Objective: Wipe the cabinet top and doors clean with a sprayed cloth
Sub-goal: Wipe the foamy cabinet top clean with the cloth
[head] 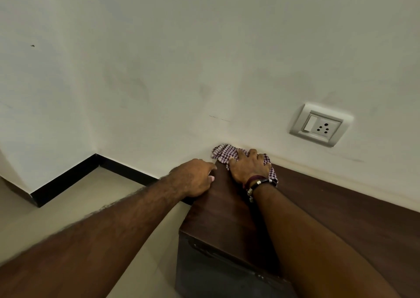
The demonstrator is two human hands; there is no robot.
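Note:
A dark brown wooden cabinet top [341,218] runs along the wall from the lower middle to the right. My right hand [248,167] presses a purple-and-white checked cloth [225,153] flat on the top's far left corner, against the wall. My left hand [193,177] grips the cabinet's left edge, fingers curled over the side, thumb on top. The cabinet's dark front face [216,275] shows below, with a metal fitting near its upper edge. The doors are mostly hidden by my forearms.
A white wall [204,59] rises right behind the cabinet. A white switch-and-socket plate [320,125] sits on the wall just above the top, to the right of the cloth. Beige floor [79,204] with black skirting [68,177] lies to the left.

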